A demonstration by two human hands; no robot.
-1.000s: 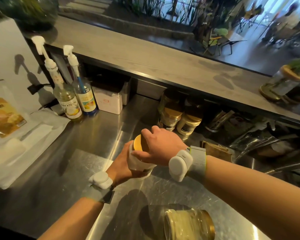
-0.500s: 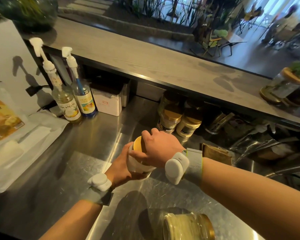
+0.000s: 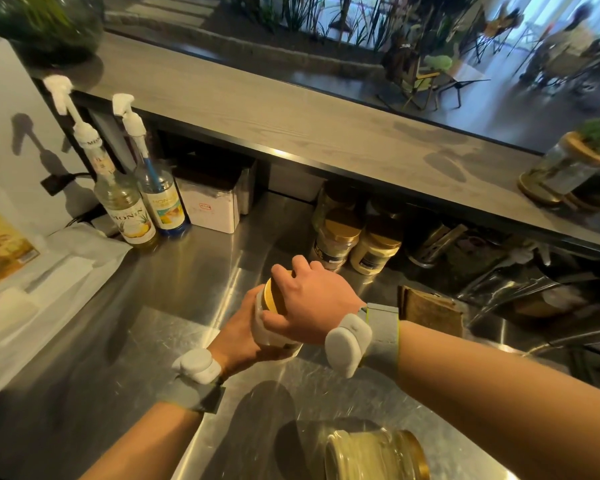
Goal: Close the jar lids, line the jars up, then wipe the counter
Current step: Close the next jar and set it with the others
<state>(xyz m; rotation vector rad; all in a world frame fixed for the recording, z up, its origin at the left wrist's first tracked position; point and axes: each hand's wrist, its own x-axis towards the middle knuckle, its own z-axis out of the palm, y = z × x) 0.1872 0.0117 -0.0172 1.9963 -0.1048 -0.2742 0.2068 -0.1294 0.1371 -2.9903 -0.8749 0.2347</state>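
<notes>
A white-bodied jar (image 3: 262, 329) with a gold lid (image 3: 273, 295) stands tilted on the steel counter (image 3: 160, 292) at the centre. My left hand (image 3: 243, 337) wraps its body from the left. My right hand (image 3: 309, 303) covers the lid from above, fingers curled round its rim. Another jar (image 3: 374, 455) of pale yellow contents lies on its side at the bottom edge, its gold lid (image 3: 417, 452) pointing right. Two gold-lidded jars (image 3: 336, 242) (image 3: 374, 249) stand at the back under the shelf, with more in shadow behind them.
Two syrup pump bottles (image 3: 132, 216) (image 3: 163, 206) and a white box (image 3: 212, 209) stand at the back left. White plastic bags (image 3: 49, 282) lie on the left. A brown cloth (image 3: 430, 310) and metal utensils (image 3: 520, 289) sit at the right. A wooden shelf (image 3: 309, 129) overhangs.
My right hand has turned slightly on the gold lid, the thumb now lower on the jar's side. Both hands and the jar stay in the same spot.
</notes>
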